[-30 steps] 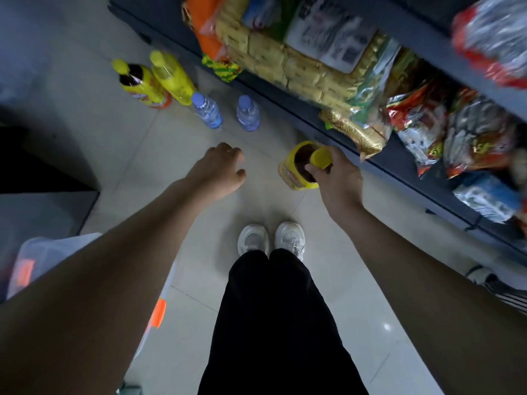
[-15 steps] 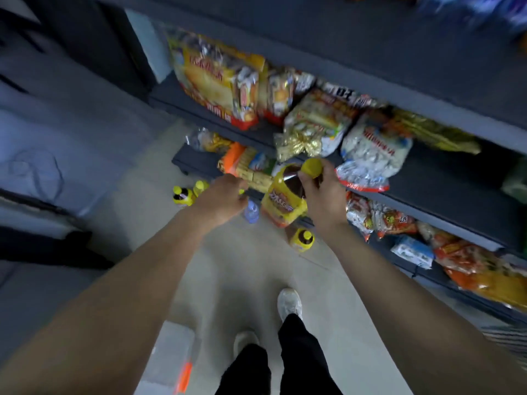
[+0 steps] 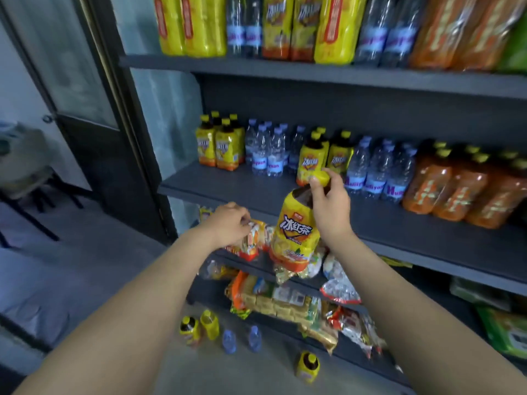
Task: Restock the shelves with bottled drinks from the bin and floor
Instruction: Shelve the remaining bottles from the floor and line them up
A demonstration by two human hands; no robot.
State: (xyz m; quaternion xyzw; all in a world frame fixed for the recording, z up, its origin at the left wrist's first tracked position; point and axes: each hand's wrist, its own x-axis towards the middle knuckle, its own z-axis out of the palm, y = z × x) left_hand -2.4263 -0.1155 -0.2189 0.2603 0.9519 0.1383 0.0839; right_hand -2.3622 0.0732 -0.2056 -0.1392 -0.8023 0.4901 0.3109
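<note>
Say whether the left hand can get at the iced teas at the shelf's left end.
Probably yes: the left hand looks empty, and nothing stands in front of those iced teas on the shelf.

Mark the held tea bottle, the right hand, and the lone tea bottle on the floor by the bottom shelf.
held tea bottle (image 3: 295,232): head view, middle of its yellow label.
right hand (image 3: 330,208): head view, back of the hand.
lone floor tea bottle (image 3: 308,365): head view, dark shoulder below the cap.
</note>
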